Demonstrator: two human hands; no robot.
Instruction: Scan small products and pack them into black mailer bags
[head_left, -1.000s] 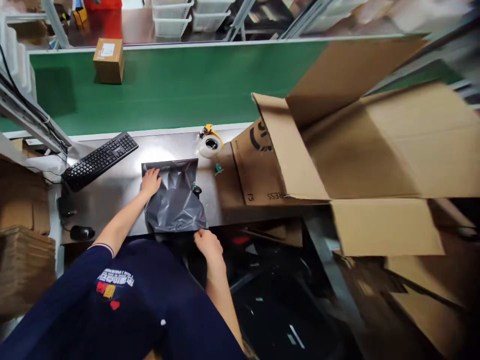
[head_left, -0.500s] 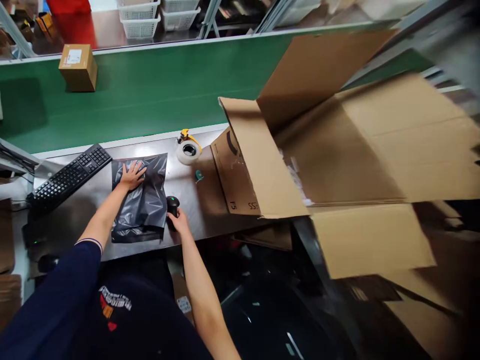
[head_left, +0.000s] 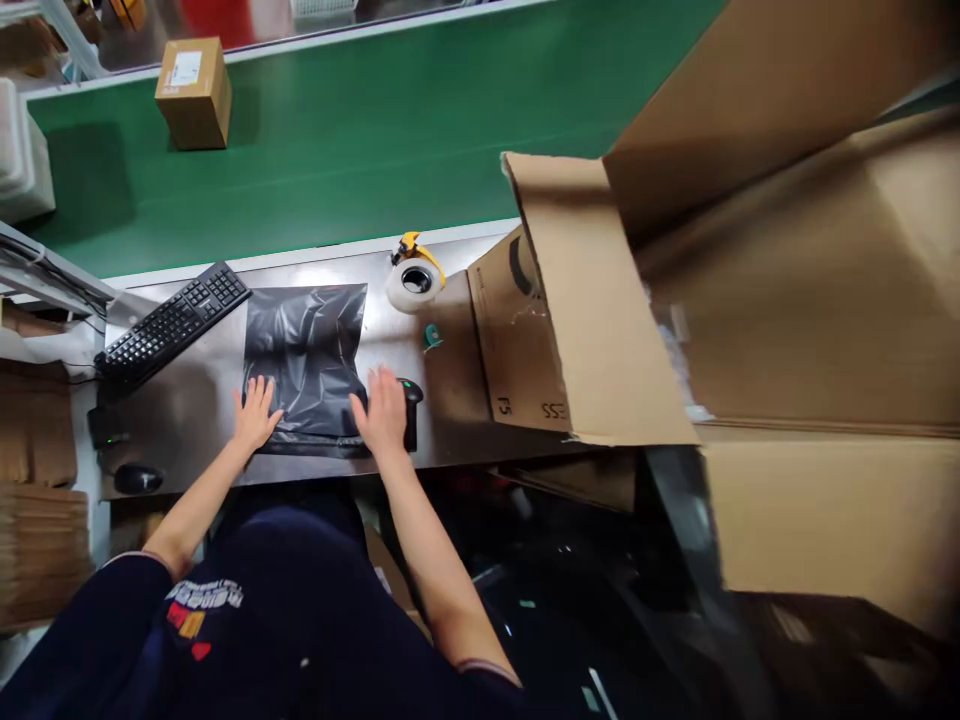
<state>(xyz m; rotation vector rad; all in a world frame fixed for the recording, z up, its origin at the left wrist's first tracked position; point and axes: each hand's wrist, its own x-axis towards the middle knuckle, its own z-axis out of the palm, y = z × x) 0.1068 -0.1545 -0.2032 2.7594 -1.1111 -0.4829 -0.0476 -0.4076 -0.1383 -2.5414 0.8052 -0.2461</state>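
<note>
A grey plastic mailer bag (head_left: 307,350) lies flat on the steel worktable (head_left: 202,400). My left hand (head_left: 255,413) rests with spread fingers on the bag's near left corner. My right hand (head_left: 382,410) lies flat, fingers stretched out, on the bag's near right corner. A black handheld scanner (head_left: 410,405) sits on the table just right of my right hand. Neither hand holds anything.
A tape dispenser (head_left: 412,278) stands behind the bag. A black keyboard (head_left: 172,322) and a mouse (head_left: 136,480) lie at the left. A large open cardboard box (head_left: 675,290) fills the right. A small parcel (head_left: 193,92) sits on the green conveyor belt (head_left: 375,130).
My left hand slid from the bag's far part down to its near left corner. My right hand left the scanner and came flat onto the bag's near right corner.
</note>
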